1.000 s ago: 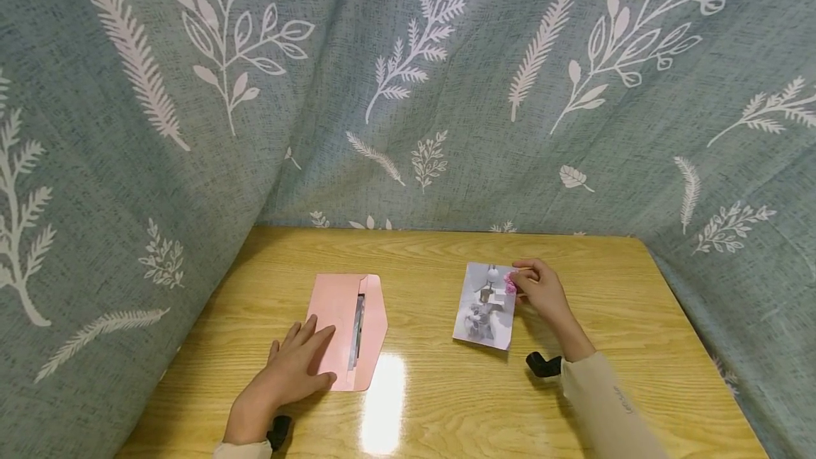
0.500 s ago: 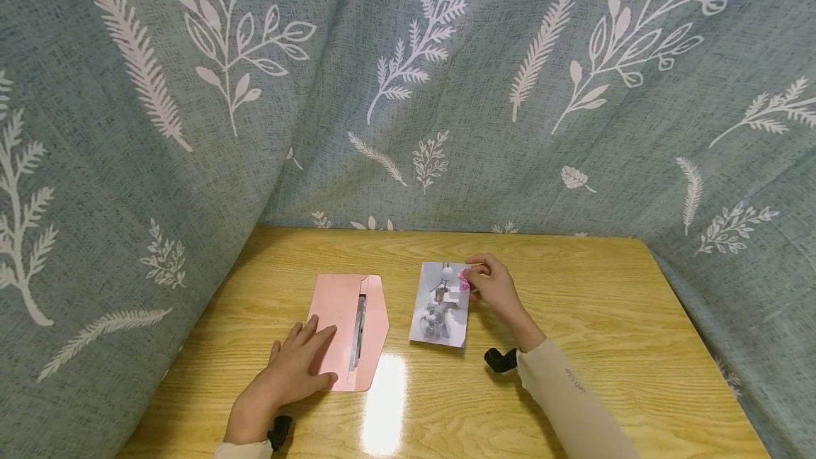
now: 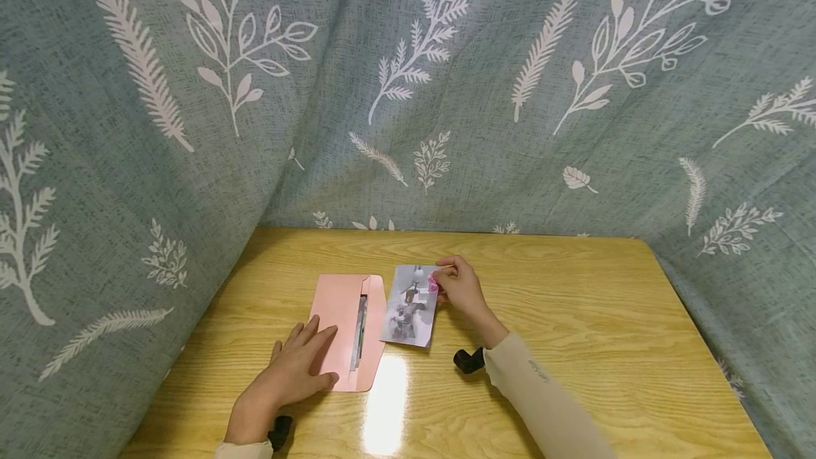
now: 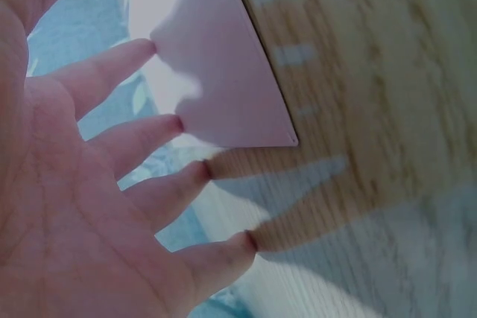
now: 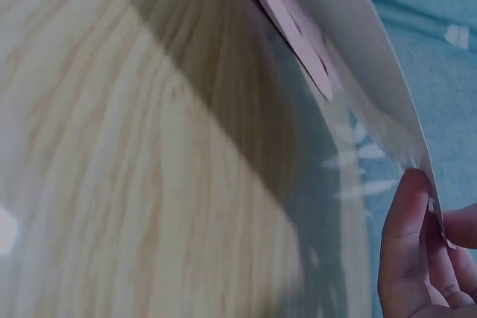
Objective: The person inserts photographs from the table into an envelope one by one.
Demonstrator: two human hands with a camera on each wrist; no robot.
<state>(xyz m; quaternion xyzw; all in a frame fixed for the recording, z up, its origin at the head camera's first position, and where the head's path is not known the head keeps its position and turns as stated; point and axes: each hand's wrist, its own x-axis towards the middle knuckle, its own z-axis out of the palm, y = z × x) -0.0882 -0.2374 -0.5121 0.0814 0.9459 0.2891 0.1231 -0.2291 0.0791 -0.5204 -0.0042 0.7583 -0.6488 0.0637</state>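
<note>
A pink envelope (image 3: 334, 303) lies on the table with its flap (image 3: 377, 317) folded out to the right. Inside its slot shows a strip of a printed card (image 3: 359, 335). My left hand (image 3: 290, 367) rests on the envelope's lower left, fingers spread; in the left wrist view the fingertips (image 4: 177, 123) touch the pink paper and the wood beside it. A printed photo card (image 3: 408, 314), grey with a pink flower at its upper right, is pinched at that right edge by my right hand (image 3: 464, 289). Its left edge overlaps the flap, and the right wrist view shows it raised and tilted.
The wooden table (image 3: 574, 317) stretches to the right and carries a bright light reflection in front. A blue-green curtain (image 3: 408, 91) with white leaf prints hangs around the back and sides. Black camera mounts (image 3: 469, 360) sit at both wrists.
My right hand has carried the photo card leftward across the table until it meets the envelope's flap. The left hand and the envelope have stayed in place.
</note>
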